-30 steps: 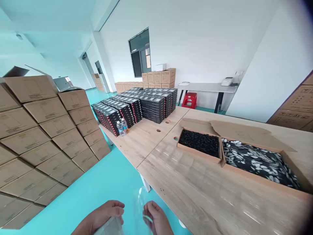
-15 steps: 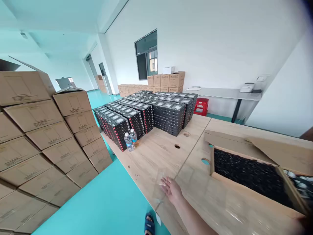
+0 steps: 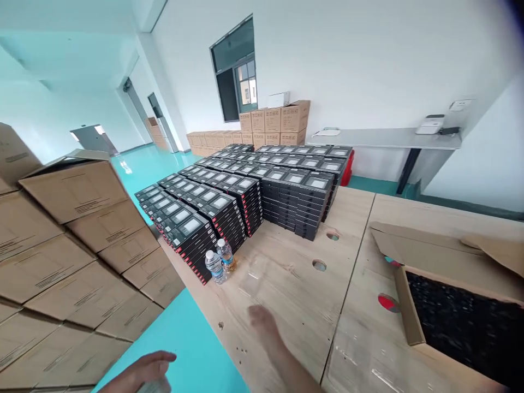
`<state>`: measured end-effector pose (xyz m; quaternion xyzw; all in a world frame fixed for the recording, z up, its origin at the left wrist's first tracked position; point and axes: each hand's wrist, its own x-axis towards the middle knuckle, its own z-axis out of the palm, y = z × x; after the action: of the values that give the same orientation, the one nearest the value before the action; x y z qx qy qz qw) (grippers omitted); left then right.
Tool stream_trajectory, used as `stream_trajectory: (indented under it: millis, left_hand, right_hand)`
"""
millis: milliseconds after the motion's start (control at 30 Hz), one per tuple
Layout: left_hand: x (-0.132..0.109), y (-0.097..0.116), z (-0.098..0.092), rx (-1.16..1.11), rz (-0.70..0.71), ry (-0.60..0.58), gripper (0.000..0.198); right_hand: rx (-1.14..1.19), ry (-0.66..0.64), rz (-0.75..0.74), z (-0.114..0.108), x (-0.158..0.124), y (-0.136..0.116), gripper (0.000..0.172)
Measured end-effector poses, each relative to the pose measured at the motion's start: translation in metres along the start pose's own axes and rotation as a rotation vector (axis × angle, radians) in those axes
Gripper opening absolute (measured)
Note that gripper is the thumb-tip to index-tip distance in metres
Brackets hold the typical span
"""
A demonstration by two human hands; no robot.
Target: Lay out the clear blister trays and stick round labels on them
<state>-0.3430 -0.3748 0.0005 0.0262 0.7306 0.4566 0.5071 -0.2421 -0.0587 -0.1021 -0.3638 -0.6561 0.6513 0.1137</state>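
Note:
My right hand [image 3: 264,322] reaches over the wooden table, blurred, its fingers hidden from me. Just beyond it is a clear plastic piece [image 3: 251,277]; I cannot tell whether the hand still grips it. Low at the left, my left hand [image 3: 141,374] is over the floor beside the table edge, fingers stretched out to the right. A pale, see-through patch [image 3: 158,385] shows under those fingers, too blurred to name. Two water bottles [image 3: 220,263] stand ahead of my right hand, against stacks of black boxes [image 3: 229,202]. More clear plastic [image 3: 368,365] lies to the right.
An open carton [image 3: 414,322] full of small black pieces is on the right of the table [image 3: 286,305]. Brown cartons [image 3: 94,191] are piled high at the left, more [image 3: 282,120] by the wall. The tabletop has round holes [image 3: 319,265]. A grey side table [image 3: 380,139] stands behind.
My view has moved closer to the black boxes. My right hand and the clear plastic piece have gone from the near table edge towards the bottles. My left hand has come into view.

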Motion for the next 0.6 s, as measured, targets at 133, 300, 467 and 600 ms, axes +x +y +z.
stream_trajectory:
  millis: [133,300,467,600]
  left_hand:
    - [0.051,0.065,0.02,0.07,0.032,-0.174,0.067]
    - [0.097,0.128,0.044,0.188,-0.004,-0.411,0.077]
    - [0.132,0.156,0.032,0.232,-0.019,-0.46,0.087]
    - [0.142,0.17,0.006,0.279,0.006,-0.509,0.087]
  right_hand:
    - [0.261,-0.662,0.004,0.055,-0.078,-0.016,0.037]
    - [0.577,-0.307,0.026,0.059,-0.083,-0.029,0.047]
    - [0.68,0.206,0.142,0.011,-0.029,0.001,0.053]
    - [0.535,0.46,0.187,-0.02,0.036,0.009,0.054]
